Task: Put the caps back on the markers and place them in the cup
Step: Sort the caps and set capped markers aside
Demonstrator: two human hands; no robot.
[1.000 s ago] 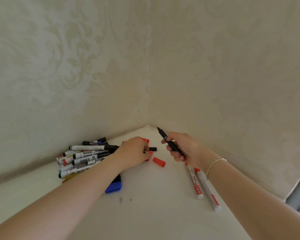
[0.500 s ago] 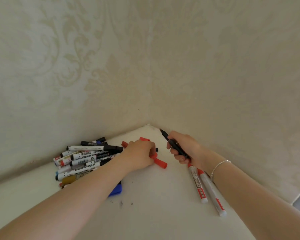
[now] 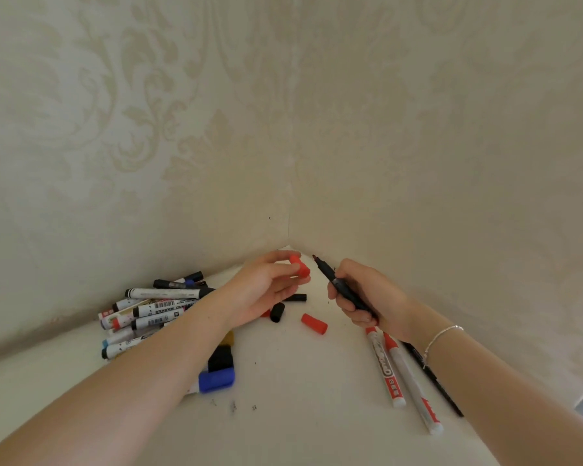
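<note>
My left hand (image 3: 265, 289) is raised off the white table and pinches a red cap (image 3: 299, 266) at its fingertips. My right hand (image 3: 367, 295) grips an uncapped black marker (image 3: 337, 284), its tip pointing up and left toward the red cap, a short gap apart. Below lie a second red cap (image 3: 313, 324) and two black caps (image 3: 277, 311) (image 3: 296, 297). A heap of markers (image 3: 152, 311) lies at the left. Two white markers with red ends (image 3: 386, 368) (image 3: 413, 385) lie at the right. No cup is in view.
A blue cap (image 3: 216, 380) and a black cap (image 3: 220, 358) lie beside my left forearm. A thin black pen (image 3: 433, 381) lies under my right forearm. Patterned walls meet in a corner (image 3: 288, 230) right behind the hands. Dark specks (image 3: 233, 405) mark the table (image 3: 300, 415).
My left hand has lifted from the caps on the table with a red cap pinched, and turned toward the marker tip. My right hand kept its marker almost still.
</note>
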